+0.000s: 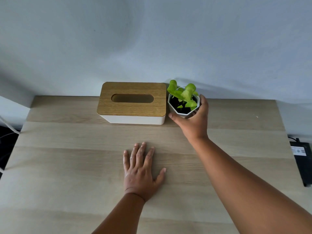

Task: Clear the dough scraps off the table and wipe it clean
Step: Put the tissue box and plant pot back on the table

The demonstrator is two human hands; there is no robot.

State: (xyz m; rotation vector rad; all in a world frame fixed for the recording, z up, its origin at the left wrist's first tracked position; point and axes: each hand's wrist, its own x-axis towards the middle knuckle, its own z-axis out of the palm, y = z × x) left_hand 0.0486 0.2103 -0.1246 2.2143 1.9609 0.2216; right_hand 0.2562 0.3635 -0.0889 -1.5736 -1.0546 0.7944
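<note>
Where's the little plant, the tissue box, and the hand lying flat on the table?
plant pot point(175, 110), head view, on its grey front rim.
tissue box point(118, 108), head view, on its wooden lid.
left hand point(140, 173), head view, on the back of the hand.

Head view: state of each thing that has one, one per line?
Left hand: flat on the table, fingers straight, holding nothing.
Right hand: fingers curled round the plant pot.
Plant pot: upright, at the back of the table, just right of the tissue box.
Tissue box: wooden lid on, no tissue showing in the slot.
Table: no dough scraps visible.
</note>
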